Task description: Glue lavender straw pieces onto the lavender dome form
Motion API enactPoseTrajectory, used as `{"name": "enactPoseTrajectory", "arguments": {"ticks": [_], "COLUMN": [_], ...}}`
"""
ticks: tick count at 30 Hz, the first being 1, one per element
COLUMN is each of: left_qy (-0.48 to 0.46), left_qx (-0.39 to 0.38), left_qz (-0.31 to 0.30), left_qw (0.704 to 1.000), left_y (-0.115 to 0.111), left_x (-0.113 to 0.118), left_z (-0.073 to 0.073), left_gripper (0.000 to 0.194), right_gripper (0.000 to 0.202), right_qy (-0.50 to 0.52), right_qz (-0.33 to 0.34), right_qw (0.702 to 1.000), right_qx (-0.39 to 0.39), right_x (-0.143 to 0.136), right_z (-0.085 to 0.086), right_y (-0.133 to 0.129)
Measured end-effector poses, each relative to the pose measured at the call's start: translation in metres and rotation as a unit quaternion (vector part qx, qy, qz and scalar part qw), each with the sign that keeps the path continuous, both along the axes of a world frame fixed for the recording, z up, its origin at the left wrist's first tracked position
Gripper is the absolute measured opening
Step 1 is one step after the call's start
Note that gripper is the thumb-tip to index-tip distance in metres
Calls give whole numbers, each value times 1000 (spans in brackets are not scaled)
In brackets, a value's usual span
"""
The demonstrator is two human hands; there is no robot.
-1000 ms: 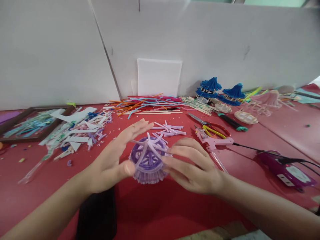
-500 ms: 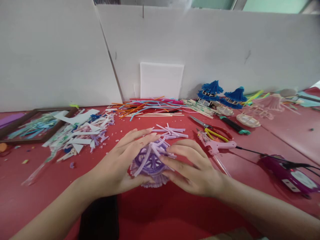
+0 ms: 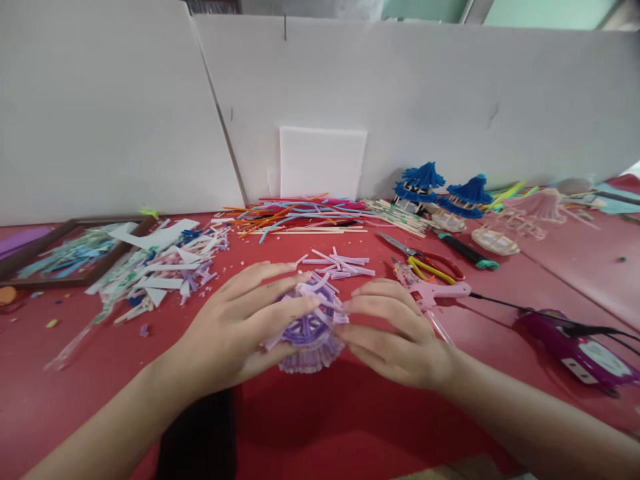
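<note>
Across the counter (image 3: 280,427), at 3 o'clock from the purple model, a magenta device (image 3: 565,343) is showing a pale panel whose marks are coming out too blurred to read. The purple model (image 3: 306,333) is sitting at the centre of the clock, between the two hands; whether it is resting on the counter or being held just above it, I cannot tell. It is showing a round, deep-violet ring with spokes inside, a paler pleated skirt fanning out toward 6 o'clock, and lavender strips crossing over its top. The left hand (image 3: 235,323) is curving around its 9 o'clock side, fingers lying over the top and thumb tucking in low. The right hand (image 3: 395,333) is gripping at its 3 o'clock edge with bent fingertips, where strip ends are sticking out. Loose lavender strips (image 3: 345,260) are lying near it at 1 o'clock, a pink glue gun (image 3: 440,291) is lying at 2 o'clock, and a dark, flat object (image 3: 200,437) is lying at 8 o'clock.
</note>
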State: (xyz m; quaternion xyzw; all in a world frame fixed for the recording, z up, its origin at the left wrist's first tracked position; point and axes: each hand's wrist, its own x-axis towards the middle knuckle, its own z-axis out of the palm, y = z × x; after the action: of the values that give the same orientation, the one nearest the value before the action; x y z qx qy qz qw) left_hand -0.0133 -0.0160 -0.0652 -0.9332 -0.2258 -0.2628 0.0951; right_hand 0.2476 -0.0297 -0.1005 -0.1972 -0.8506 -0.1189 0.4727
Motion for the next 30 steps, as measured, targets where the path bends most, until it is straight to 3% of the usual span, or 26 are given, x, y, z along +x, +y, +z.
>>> {"name": "enactPoseTrajectory", "arguments": {"ticks": [10,22,27,30], "left_qy": [28,39,38,20], "left_qx": [27,39,42,39], "left_qz": [3,19,14,11], "left_qw": [999,998,998,999], "left_y": [1,-1,-2,-5], "left_x": [0,1,4,5], "left_z": [2,2,4,6], "left_gripper": [33,32,28,29], "right_gripper": [10,16,13,14], "right_qy": [2,0,-2,-20], "right_qz": [12,22,17,33], "right_qw": [999,998,999,999], "right_qx": [-29,-52,-34,4], "right_x": [-4,-3,-6,2], "right_z": [6,-3,-4,6], "right_y": [-1,-1,1,3]}}
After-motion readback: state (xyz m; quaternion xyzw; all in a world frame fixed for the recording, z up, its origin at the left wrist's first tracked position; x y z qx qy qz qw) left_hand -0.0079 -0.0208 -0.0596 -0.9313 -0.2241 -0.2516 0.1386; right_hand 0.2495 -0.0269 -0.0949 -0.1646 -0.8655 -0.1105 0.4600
